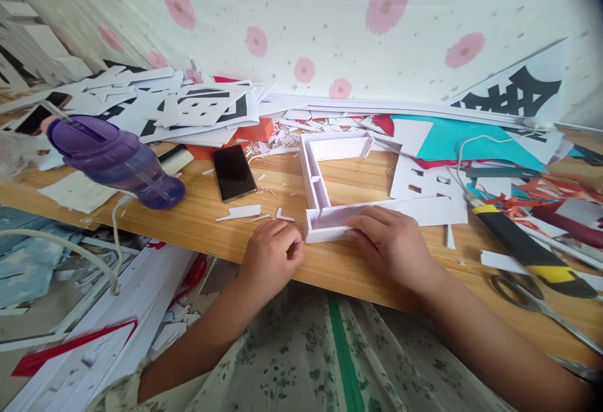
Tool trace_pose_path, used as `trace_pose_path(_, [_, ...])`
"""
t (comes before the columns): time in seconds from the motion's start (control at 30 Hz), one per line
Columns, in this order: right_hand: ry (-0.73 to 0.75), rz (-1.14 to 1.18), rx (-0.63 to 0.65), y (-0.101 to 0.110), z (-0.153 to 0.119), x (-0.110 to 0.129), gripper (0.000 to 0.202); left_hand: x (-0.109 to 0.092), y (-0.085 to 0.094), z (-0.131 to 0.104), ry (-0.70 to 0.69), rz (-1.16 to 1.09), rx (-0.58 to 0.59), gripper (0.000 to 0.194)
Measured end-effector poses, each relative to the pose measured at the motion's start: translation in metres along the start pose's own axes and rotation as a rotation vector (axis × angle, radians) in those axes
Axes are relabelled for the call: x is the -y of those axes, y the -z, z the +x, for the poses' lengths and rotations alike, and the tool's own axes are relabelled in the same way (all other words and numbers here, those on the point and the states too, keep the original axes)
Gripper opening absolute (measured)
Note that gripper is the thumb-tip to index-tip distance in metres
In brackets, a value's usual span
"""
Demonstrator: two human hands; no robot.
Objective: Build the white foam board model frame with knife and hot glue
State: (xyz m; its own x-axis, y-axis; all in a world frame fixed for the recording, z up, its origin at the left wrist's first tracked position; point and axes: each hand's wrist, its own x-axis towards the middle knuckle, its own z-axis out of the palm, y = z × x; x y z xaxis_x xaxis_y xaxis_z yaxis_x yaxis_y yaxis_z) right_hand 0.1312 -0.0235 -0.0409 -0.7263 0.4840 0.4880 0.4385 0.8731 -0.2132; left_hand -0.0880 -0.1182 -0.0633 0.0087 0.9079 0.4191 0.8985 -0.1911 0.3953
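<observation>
A white foam-board frame (308,176), built of upright strips in a bracket-like shape, lies on the wooden table in front of me. My right hand (389,239) grips its near arm, with the thumb at the front wall and the fingers over the inside. Close to the frame's near left corner, my left hand (274,252) is curled closed. Whatever its fingers may hold is hidden. White board offcuts (244,211) lie just beyond my left hand.
A black phone (234,172) and a purple bottle (115,157) stand left of the frame. To the right lie a yellow-and-black cutter (527,245) and scissors (532,299). Cut white sheets (202,107), scraps and turquoise board (471,142) line the back.
</observation>
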Motion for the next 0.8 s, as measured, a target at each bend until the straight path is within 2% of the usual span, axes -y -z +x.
trace_pose_path(0.1, [0.005, 0.000, -0.002, 0.000, 0.000, 0.000, 0.016, 0.009, 0.006, -0.005, 0.028, 0.014, -0.033, 0.017])
trace_pose_path(0.2, [0.005, -0.004, 0.001, -0.001, 0.000, -0.001, 0.017, 0.012, 0.011, -0.008, 0.000, -0.001, -0.017, 0.013])
trace_pose_path(0.4, [0.018, -0.004, -0.011, 0.000, 0.001, -0.001, 0.016, 0.001, 0.006, -0.002, -0.052, -0.051, 0.032, 0.012])
trace_pose_path(0.63, [0.009, -0.003, -0.007, -0.001, 0.001, 0.000, 0.016, 0.002, 0.002, 0.000, 0.000, -0.046, -0.004, 0.010])
trace_pose_path(0.8, [0.012, 0.001, -0.004, 0.000, 0.001, 0.000, 0.016, -0.002, 0.003, -0.001, -0.026, -0.067, -0.048, 0.009])
